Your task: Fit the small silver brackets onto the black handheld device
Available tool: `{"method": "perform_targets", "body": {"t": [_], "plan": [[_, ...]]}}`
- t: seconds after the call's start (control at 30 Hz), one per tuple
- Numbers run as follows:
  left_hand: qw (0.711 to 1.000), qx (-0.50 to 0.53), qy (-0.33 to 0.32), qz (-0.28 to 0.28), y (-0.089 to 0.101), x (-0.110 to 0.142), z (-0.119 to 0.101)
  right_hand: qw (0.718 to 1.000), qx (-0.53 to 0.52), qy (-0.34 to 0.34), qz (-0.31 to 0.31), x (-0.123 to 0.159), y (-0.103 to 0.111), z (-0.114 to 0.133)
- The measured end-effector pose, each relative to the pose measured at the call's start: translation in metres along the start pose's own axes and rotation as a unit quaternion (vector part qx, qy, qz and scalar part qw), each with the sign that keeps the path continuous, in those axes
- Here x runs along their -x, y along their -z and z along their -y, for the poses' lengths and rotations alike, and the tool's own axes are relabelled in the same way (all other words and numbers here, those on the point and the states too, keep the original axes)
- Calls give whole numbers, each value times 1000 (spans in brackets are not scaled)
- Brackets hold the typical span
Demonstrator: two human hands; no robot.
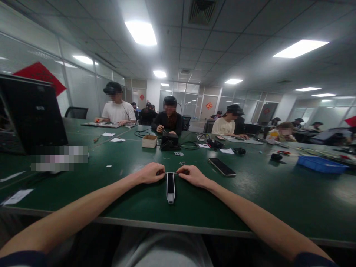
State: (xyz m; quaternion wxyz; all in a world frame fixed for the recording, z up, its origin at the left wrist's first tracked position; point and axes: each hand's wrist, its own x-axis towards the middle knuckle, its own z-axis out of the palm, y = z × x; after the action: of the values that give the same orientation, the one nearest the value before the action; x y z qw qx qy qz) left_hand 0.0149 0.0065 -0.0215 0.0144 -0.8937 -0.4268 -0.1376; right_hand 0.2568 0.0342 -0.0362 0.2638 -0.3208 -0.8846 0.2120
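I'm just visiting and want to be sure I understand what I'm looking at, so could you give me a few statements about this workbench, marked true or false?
1. The left hand and right hand are at the far end of the slim white-and-black device. True.
2. The blue tray is on the right side of the green table. True.
3. The phone is gripped in the right hand. False: it lies on the table, to the right of that hand.
4. The small open box is bright red. False: it is a pale tan.
5. The person straight across wears a dark top. True.
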Motion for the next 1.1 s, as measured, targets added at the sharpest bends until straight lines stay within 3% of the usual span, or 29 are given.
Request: {"method": "perform_targets", "body": {"t": [0.67,0.97,1.1], "plan": [[1000,19,-11,2,-3,0,3,998,-59,-26,-25,-2,-2,5],[1000,-23,-21,-1,-5,2,6,997,-42,-70,9,-10,-4,2],[999,-29,-23,5,-3,1,4,989,-65,-128,43,-13,-5,4]]}}
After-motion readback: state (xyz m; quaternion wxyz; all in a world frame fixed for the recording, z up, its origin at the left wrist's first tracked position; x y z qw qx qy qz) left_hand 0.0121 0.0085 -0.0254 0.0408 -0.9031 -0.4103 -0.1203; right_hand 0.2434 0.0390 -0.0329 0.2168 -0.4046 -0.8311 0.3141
